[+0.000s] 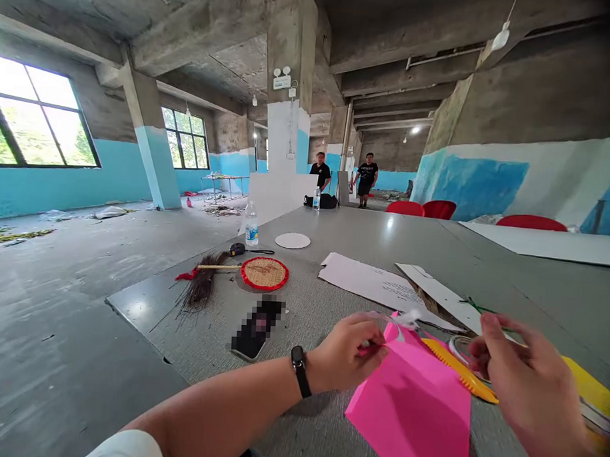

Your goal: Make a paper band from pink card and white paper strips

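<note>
Fingers curled into a pinch, my left hand (pixel 353 350) has a bit of pink at its fingertips, at the upper left edge of a folded bright pink sheet (pixel 418 412). A clear, shiny strip or film curls just beyond these fingers. My right hand (pixel 530 376) is closed with bent fingers to the right of the sheet; what it grips is hidden. Close against its fingers is a roll of clear tape (pixel 459 347), and a thin green strip (pixel 475 304) shows above the fingertips. Between the hands, a yellow-orange cutter with a toothed edge (pixel 460 370) lies across the sheet's upper right edge.
On the grey table (pixel 329 229) are a phone (pixel 256 330), a red-rimmed woven fan (pixel 265 274), a brush of dark bristles (pixel 203 285), a tape measure (pixel 237 249), a water bottle (pixel 251 228), a white disc (pixel 293 241) and torn white board (pixel 373 287). Two people stand beyond.
</note>
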Demonstrator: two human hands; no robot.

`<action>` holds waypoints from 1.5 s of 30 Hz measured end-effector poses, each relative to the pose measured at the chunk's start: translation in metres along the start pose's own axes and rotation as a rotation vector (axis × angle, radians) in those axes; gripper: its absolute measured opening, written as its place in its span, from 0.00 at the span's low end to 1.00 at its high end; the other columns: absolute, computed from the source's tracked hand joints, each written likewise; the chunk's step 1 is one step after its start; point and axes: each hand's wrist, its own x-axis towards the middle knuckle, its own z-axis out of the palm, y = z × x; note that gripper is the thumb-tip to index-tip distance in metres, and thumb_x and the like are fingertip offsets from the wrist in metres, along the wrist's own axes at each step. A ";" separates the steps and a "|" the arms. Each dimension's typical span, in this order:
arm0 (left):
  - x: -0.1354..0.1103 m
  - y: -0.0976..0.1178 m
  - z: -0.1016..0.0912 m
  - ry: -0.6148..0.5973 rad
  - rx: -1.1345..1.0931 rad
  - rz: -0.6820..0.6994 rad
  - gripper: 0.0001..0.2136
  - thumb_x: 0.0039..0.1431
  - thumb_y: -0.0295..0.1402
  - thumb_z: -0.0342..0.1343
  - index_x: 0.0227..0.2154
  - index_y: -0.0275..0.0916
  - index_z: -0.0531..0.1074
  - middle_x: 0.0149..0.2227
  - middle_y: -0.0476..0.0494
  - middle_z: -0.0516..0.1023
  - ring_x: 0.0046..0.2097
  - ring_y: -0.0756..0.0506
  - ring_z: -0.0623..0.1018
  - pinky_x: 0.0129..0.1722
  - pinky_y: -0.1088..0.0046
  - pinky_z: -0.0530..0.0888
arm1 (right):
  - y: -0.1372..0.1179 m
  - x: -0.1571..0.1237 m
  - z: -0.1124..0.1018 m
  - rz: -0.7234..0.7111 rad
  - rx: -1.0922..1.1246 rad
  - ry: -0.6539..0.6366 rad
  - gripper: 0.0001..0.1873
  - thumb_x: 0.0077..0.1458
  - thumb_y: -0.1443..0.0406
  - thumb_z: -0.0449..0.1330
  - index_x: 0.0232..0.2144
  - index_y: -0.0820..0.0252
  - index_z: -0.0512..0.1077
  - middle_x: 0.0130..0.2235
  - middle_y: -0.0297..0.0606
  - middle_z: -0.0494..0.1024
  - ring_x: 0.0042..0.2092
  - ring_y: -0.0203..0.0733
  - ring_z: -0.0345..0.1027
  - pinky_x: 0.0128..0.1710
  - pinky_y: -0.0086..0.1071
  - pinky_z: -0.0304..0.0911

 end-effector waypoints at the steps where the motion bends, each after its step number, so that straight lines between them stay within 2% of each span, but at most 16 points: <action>1: 0.000 -0.002 0.000 0.050 0.049 0.001 0.10 0.64 0.37 0.62 0.30 0.41 0.67 0.32 0.44 0.74 0.35 0.46 0.71 0.36 0.69 0.69 | -0.005 -0.006 0.005 0.033 0.003 0.019 0.18 0.64 0.41 0.62 0.44 0.42 0.70 0.30 0.44 0.79 0.28 0.55 0.76 0.23 0.45 0.69; 2: 0.000 -0.004 0.000 0.087 0.093 0.001 0.11 0.64 0.35 0.61 0.29 0.41 0.66 0.32 0.44 0.73 0.35 0.46 0.70 0.36 0.69 0.68 | -0.010 -0.014 0.012 0.014 -0.023 -0.005 0.20 0.62 0.40 0.63 0.41 0.45 0.72 0.30 0.44 0.79 0.28 0.54 0.75 0.24 0.44 0.68; 3: -0.001 -0.007 0.001 0.113 0.130 0.002 0.11 0.64 0.33 0.60 0.29 0.41 0.64 0.32 0.45 0.72 0.34 0.47 0.69 0.35 0.69 0.66 | -0.016 -0.023 0.020 -0.061 -0.063 -0.090 0.22 0.61 0.39 0.63 0.39 0.48 0.74 0.30 0.43 0.79 0.29 0.52 0.74 0.26 0.43 0.68; 5: -0.003 -0.012 0.004 0.135 0.173 0.014 0.10 0.63 0.29 0.57 0.29 0.41 0.62 0.33 0.45 0.70 0.34 0.48 0.68 0.33 0.71 0.64 | -0.026 -0.040 0.039 -0.180 -0.078 -0.215 0.25 0.62 0.40 0.62 0.40 0.52 0.78 0.34 0.41 0.82 0.33 0.49 0.76 0.30 0.39 0.69; 7: -0.006 -0.017 0.008 0.114 0.215 0.029 0.09 0.60 0.24 0.56 0.29 0.40 0.62 0.35 0.45 0.70 0.34 0.49 0.68 0.33 0.72 0.64 | -0.033 -0.053 0.054 -0.221 -0.079 -0.235 0.26 0.63 0.39 0.63 0.40 0.54 0.79 0.36 0.40 0.83 0.36 0.46 0.77 0.33 0.36 0.69; 12: -0.010 -0.018 0.020 0.049 0.387 0.027 0.07 0.60 0.21 0.55 0.31 0.39 0.66 0.36 0.45 0.70 0.36 0.48 0.69 0.37 0.72 0.66 | -0.042 -0.067 0.068 -0.109 0.015 -0.171 0.27 0.67 0.40 0.59 0.39 0.57 0.78 0.38 0.41 0.83 0.36 0.43 0.76 0.33 0.33 0.68; 16: -0.008 -0.011 0.021 0.046 0.425 0.000 0.04 0.63 0.24 0.56 0.33 0.39 0.69 0.38 0.42 0.72 0.38 0.47 0.70 0.38 0.70 0.68 | -0.050 -0.070 0.069 0.012 0.043 -0.129 0.28 0.63 0.39 0.61 0.37 0.57 0.78 0.35 0.42 0.82 0.33 0.43 0.74 0.31 0.33 0.66; 20: -0.007 -0.008 0.021 0.108 0.395 -0.060 0.05 0.68 0.27 0.52 0.34 0.40 0.67 0.40 0.39 0.75 0.41 0.44 0.74 0.41 0.67 0.71 | -0.061 -0.068 0.071 0.140 0.051 -0.164 0.30 0.60 0.37 0.60 0.30 0.56 0.75 0.29 0.40 0.77 0.29 0.41 0.69 0.26 0.32 0.61; 24: -0.008 -0.006 0.023 0.234 0.262 -0.157 0.02 0.69 0.28 0.53 0.41 0.39 0.70 0.42 0.37 0.80 0.44 0.41 0.78 0.44 0.64 0.75 | -0.065 -0.062 0.068 0.212 0.124 -0.204 0.29 0.55 0.38 0.62 0.26 0.57 0.75 0.27 0.39 0.76 0.30 0.41 0.68 0.28 0.32 0.63; 27: -0.007 -0.001 0.023 0.260 0.123 -0.198 0.07 0.69 0.29 0.55 0.47 0.38 0.73 0.47 0.35 0.83 0.46 0.42 0.80 0.43 0.66 0.76 | -0.062 -0.057 0.064 0.213 0.102 -0.260 0.30 0.53 0.37 0.63 0.27 0.57 0.76 0.27 0.40 0.77 0.30 0.41 0.69 0.30 0.33 0.64; 29: -0.005 0.002 0.022 0.239 0.020 -0.240 0.08 0.70 0.31 0.54 0.46 0.37 0.76 0.45 0.36 0.83 0.44 0.44 0.80 0.40 0.69 0.75 | -0.060 -0.053 0.060 0.210 0.086 -0.275 0.30 0.53 0.36 0.63 0.30 0.57 0.78 0.30 0.41 0.79 0.32 0.42 0.70 0.31 0.33 0.65; 31: -0.002 0.004 0.021 0.203 -0.115 -0.300 0.09 0.71 0.33 0.54 0.43 0.37 0.78 0.38 0.41 0.82 0.39 0.46 0.79 0.37 0.72 0.73 | -0.059 -0.049 0.057 0.192 0.092 -0.289 0.30 0.53 0.37 0.64 0.30 0.57 0.78 0.31 0.41 0.80 0.32 0.42 0.71 0.32 0.33 0.65; 34: 0.000 0.005 0.021 0.182 -0.341 -0.387 0.11 0.71 0.38 0.56 0.42 0.36 0.78 0.31 0.47 0.76 0.32 0.51 0.74 0.34 0.73 0.71 | -0.062 -0.044 0.052 0.155 0.102 -0.310 0.28 0.53 0.38 0.64 0.26 0.56 0.76 0.27 0.39 0.77 0.30 0.41 0.68 0.31 0.33 0.64; 37: 0.001 0.006 0.021 0.185 -0.481 -0.448 0.15 0.67 0.44 0.61 0.42 0.35 0.78 0.30 0.49 0.73 0.29 0.52 0.73 0.32 0.73 0.70 | -0.064 -0.041 0.050 0.142 0.112 -0.323 0.27 0.54 0.39 0.64 0.26 0.55 0.75 0.26 0.38 0.76 0.30 0.41 0.68 0.32 0.33 0.64; 41: 0.002 0.010 0.023 0.197 -0.602 -0.490 0.19 0.62 0.47 0.65 0.42 0.34 0.78 0.31 0.49 0.73 0.29 0.53 0.71 0.31 0.72 0.69 | -0.057 -0.042 0.053 0.133 0.137 -0.321 0.26 0.56 0.39 0.64 0.27 0.54 0.75 0.26 0.38 0.76 0.30 0.41 0.68 0.32 0.33 0.64; 45: 0.003 0.015 0.023 0.229 -0.640 -0.518 0.22 0.59 0.51 0.68 0.41 0.34 0.77 0.31 0.48 0.74 0.29 0.53 0.71 0.31 0.72 0.69 | -0.048 -0.045 0.055 0.120 0.084 -0.261 0.26 0.58 0.40 0.63 0.29 0.55 0.77 0.28 0.38 0.78 0.30 0.42 0.70 0.31 0.33 0.64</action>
